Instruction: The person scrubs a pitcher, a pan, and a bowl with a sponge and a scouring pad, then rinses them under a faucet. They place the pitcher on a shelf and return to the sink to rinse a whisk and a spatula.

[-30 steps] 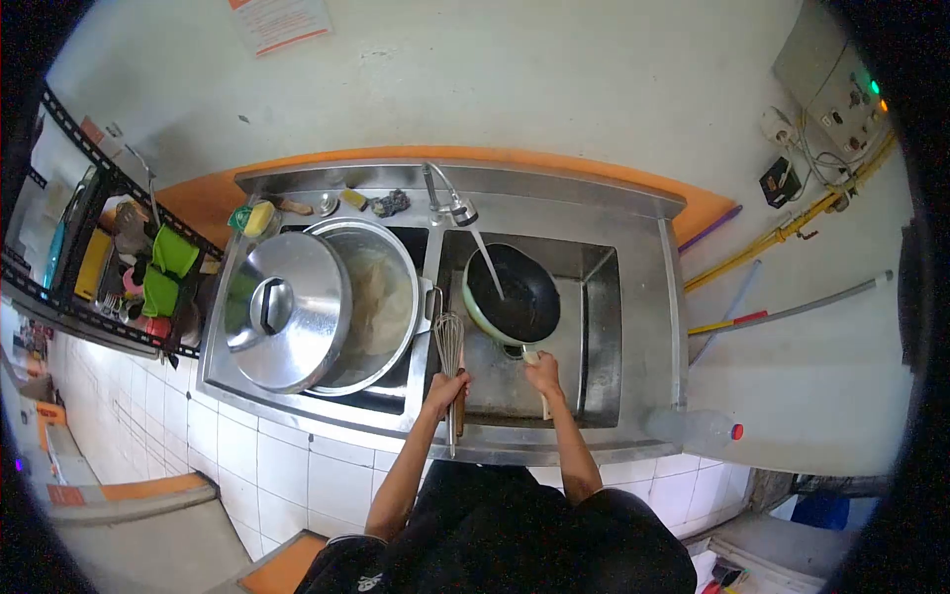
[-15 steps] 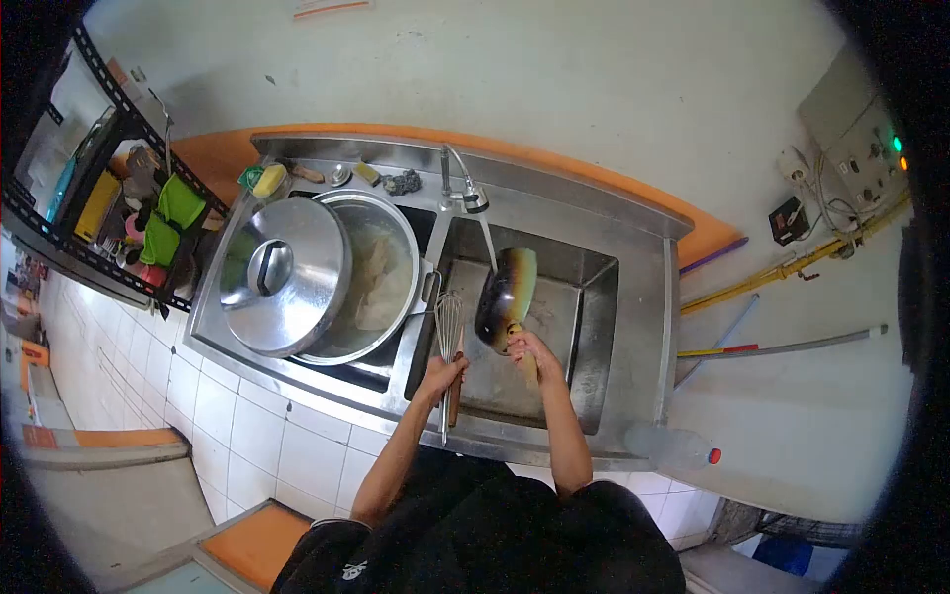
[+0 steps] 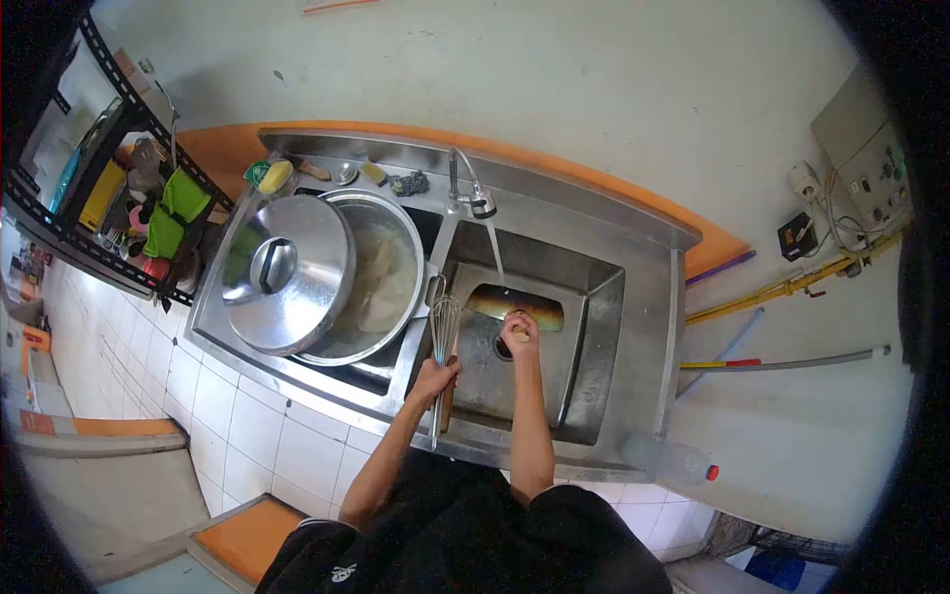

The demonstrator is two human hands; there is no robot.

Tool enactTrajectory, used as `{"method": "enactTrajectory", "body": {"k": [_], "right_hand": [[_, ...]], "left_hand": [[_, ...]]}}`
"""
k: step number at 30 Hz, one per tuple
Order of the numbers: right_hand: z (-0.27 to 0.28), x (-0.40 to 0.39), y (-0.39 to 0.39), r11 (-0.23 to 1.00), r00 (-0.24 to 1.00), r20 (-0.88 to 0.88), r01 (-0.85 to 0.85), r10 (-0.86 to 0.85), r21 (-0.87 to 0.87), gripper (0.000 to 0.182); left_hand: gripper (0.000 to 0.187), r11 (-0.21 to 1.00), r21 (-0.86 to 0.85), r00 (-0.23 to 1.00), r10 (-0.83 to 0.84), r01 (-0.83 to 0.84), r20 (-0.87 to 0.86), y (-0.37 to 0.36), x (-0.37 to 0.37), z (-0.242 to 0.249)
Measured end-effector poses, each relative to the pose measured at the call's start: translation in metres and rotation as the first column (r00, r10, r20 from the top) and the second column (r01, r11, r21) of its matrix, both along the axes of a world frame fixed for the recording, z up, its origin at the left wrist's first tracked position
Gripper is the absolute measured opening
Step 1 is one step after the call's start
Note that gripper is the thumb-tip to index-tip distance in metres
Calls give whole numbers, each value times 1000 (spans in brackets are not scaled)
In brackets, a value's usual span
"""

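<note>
My left hand is closed around a wire whisk and a wooden-handled tool, over the sink's left edge. Over the basin of the steel sink, my right hand grips the handle of a dark brown and yellowish curved utensil, whose exact kind I cannot make out. Its broad part is turned edge-on beyond the hand. Water runs from the faucet and falls toward that utensil. The drain shows partly beside my right hand.
Left of the basin, a large pot of cloudy water is partly covered by a metal lid. A yellow sponge and scrubber lie behind. A plastic bottle is at the right front; a shelf stands left.
My right hand has moved slightly left and up, and the utensil has turned from upright to sideways, now lower in the basin. My left hand still holds the whisk.
</note>
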State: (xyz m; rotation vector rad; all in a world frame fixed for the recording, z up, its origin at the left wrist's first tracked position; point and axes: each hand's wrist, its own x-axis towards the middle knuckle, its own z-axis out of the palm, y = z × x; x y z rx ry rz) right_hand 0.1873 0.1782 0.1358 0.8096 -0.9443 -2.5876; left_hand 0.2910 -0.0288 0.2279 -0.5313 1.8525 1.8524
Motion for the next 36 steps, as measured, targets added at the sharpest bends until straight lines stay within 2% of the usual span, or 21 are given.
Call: {"method": "enactTrajectory", "body": {"k": [3,6,9,12,15,16,18,20,21,22,23,24,25,27,28,29,32,36], "right_hand": [[3,-8,-6,998,997,56,58,-59,18,19],[6,-17,-8,996,995,90,41,-34,-75,20],[3,-27,-10,998,997,76,15,-10,-64,21],[-11,-27,-12,996,1000,-20,23,-21,89,10],[-35,-17,-7,952,984,-74,-138,163,273,12],[-33,-7,-8,851,967,-40,-201,251,484,15],[-25,18,-9,509,920,83,-286,384,812,23],[-16,51,0,136,841,197,-302,503,943,18],[-9,63,4,-63,797,272,-283,540,957,17],[4,70,4,-353,725,456,-305,516,884,14],[16,77,2,-612,651,623,-294,435,734,14],[24,83,1,-816,578,757,-251,305,520,17],[-35,93,13,-826,611,729,-208,308,523,24],[-43,110,17,-956,731,637,73,245,285,23],[-42,115,17,-971,784,574,197,238,133,22],[-41,122,16,-980,814,549,192,189,52,26],[-13,140,16,-975,781,584,177,222,134,38],[-11,141,9,-978,797,574,94,186,186,42]], "left_hand": [[16,999,-48,1000,6,-5,25,0,-2,-9],[17,999,-50,1000,2,-1,21,-2,-1,-11],[15,999,-40,999,-29,31,43,-3,-4,-16],[13,999,32,1000,-27,26,16,-4,-3,-19],[11,999,33,999,-25,25,25,-5,-4,-19],[11,999,52,1000,-6,4,25,-6,-4,-17],[11,995,91,999,29,-32,25,-7,-6,-12],[11,991,131,1000,18,-20,18,-10,-9,-10],[11,988,151,1000,14,-16,14,-12,-9,-10],[11,988,151,1000,12,-14,11,-14,-9,-13],[11,989,150,1000,11,-12,7,-15,-10,-17],[11,989,149,1000,10,-11,5,-17,-9,-19],[12,994,107,1000,-17,17,0,-17,-9,-16],[14,990,140,1000,-21,22,-10,-19,-5,-16],[15,988,154,1000,-20,22,-17,-20,-4,-16],[15,990,140,999,-19,23,-26,-20,-3,-19],[15,991,132,1000,-18,20,-19,-22,5,-29],[15,981,190,998,23,-33,54,-20,14,-13]]}}
